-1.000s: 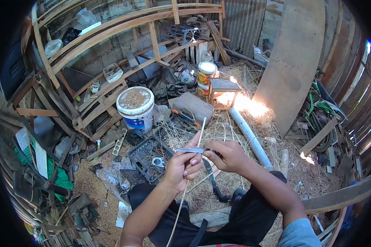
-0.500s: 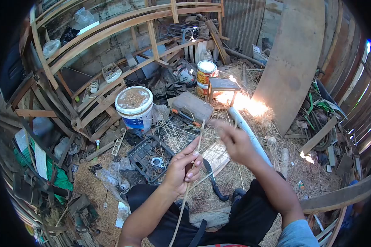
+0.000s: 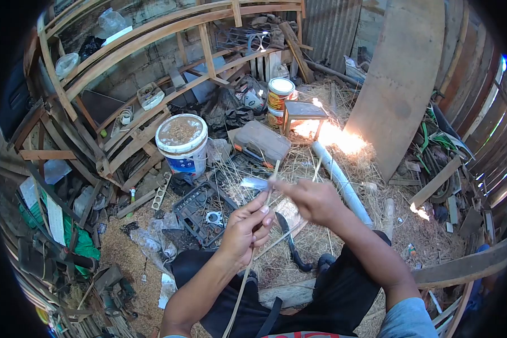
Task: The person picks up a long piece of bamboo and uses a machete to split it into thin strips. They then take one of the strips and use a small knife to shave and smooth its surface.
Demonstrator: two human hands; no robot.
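Note:
A long thin bamboo-like strip [image 3: 243, 287] runs from near my lap up through my left hand [image 3: 247, 228], whose fingers are closed round it. Its upper end sticks out above the thumb. My right hand [image 3: 315, 201] is closed on a knife, slightly blurred; the handle is hidden in the fist. The shiny knife blade [image 3: 254, 183] points left and crosses the strip just above my left fingers. On the ground between my feet lies a curved dark blade with a black handle [image 3: 299, 260], beside a pale board [image 3: 290, 213].
A white bucket [image 3: 181, 147] stands ahead on the left, near a grey tool case [image 3: 262, 142] and an opened black case [image 3: 205, 214]. A pipe [image 3: 343, 183] lies to the right. Stacked paint tins [image 3: 280, 96] stand behind a small wooden frame [image 3: 304, 110]. Straw litters the floor.
My right hand has come lower, and the knife blade now shows across the strip. My left hand keeps its hold on the strip, nearly in place.

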